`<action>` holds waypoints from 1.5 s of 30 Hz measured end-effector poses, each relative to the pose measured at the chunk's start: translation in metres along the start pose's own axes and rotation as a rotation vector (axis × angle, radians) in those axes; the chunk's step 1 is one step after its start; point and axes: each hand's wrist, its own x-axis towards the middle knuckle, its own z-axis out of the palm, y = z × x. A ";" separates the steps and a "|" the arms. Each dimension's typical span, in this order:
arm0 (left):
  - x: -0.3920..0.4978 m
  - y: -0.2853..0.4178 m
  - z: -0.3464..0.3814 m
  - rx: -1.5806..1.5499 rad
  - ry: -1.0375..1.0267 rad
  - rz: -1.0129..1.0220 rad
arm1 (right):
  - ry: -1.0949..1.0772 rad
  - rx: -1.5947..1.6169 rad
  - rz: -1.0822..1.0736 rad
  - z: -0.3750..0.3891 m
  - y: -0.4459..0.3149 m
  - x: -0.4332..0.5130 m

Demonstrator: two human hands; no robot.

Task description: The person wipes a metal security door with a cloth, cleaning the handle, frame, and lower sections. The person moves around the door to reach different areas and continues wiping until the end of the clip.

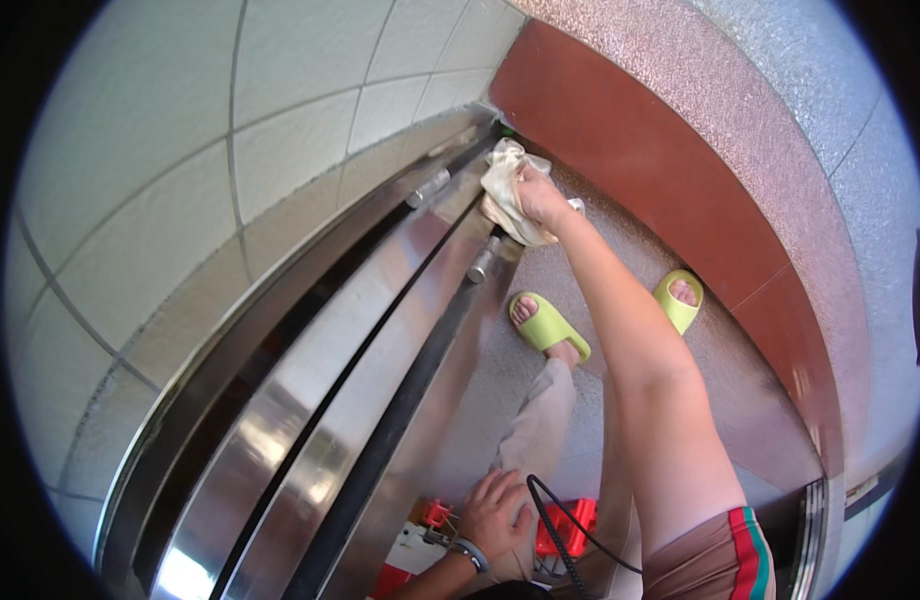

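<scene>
My right hand [539, 196] grips a crumpled cream-white cloth [505, 184]. It presses the cloth against the far end of a stainless-steel door frame or panel [310, 390], close to the wall corner. The cloth covers part of the metal there and hangs over its edge. Two cylindrical metal hinges [428, 188] sit along the black gaps, the nearer one just below the cloth. My left hand [496, 514], wearing a wristband, rests on my left knee with its fingers apart and nothing in it.
Pale wall tiles [295, 67] run along the left. A red skirting band [655, 142] curves around the right. My feet wear lime-green slides [550, 326] on the speckled floor [520, 420]. A black cord [554, 525] hangs near my knee, before a red plastic object [569, 525].
</scene>
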 end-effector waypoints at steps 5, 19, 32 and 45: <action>0.000 0.003 0.000 0.051 0.010 0.022 | -0.242 -0.294 -0.186 0.005 -0.077 -0.099; -0.003 0.001 0.000 0.023 -0.004 0.015 | 0.323 -0.254 -0.564 0.065 -0.125 -0.174; 0.004 0.001 -0.002 0.067 -0.082 0.042 | 0.169 -0.515 0.086 -0.006 -0.052 -0.034; 0.374 0.065 -0.010 -1.116 0.637 0.112 | 0.113 -0.548 0.047 -0.250 0.093 -0.294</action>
